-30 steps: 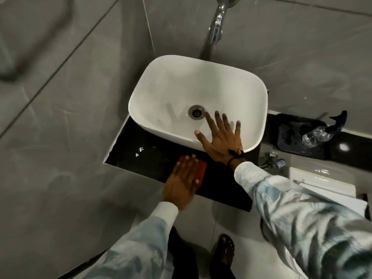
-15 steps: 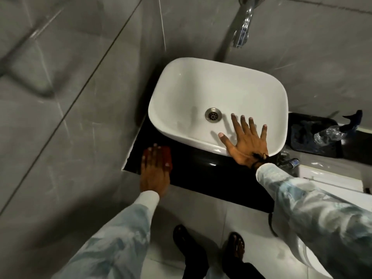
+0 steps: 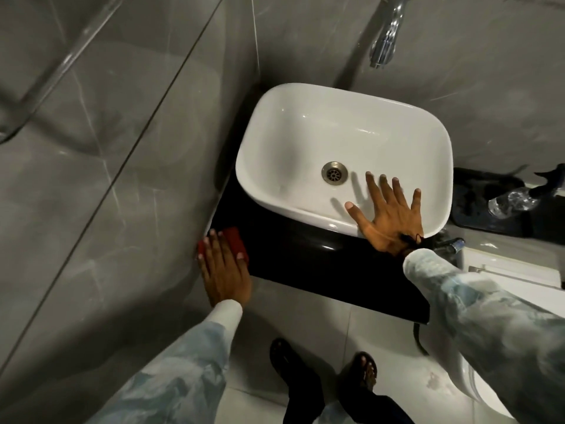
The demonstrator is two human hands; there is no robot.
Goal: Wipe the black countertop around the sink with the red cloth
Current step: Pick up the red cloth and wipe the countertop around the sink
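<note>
A white basin point(image 3: 305, 123) sits on the black countertop point(image 3: 305, 264), which runs from the left wall to the right. My left hand point(image 3: 224, 270) lies flat on the red cloth point(image 3: 234, 240) and presses it onto the counter's front left corner, against the grey wall. Most of the cloth is hidden under my fingers. My right hand point(image 3: 388, 215) rests with fingers spread on the basin's front right rim, holding nothing.
A chrome tap point(image 3: 386, 35) juts from the back wall above the basin. A black tray point(image 3: 486, 209) with a clear spray bottle point(image 3: 513, 200) sits right of the basin. A small chrome valve point(image 3: 452, 243) and a white fixture point(image 3: 513, 270) are lower right. My feet stand on the pale floor tiles.
My left hand has slid the red cloth leftward along the counter's front, from near the basin's middle to the left corner by the wall. My right hand has stayed on the basin rim.
</note>
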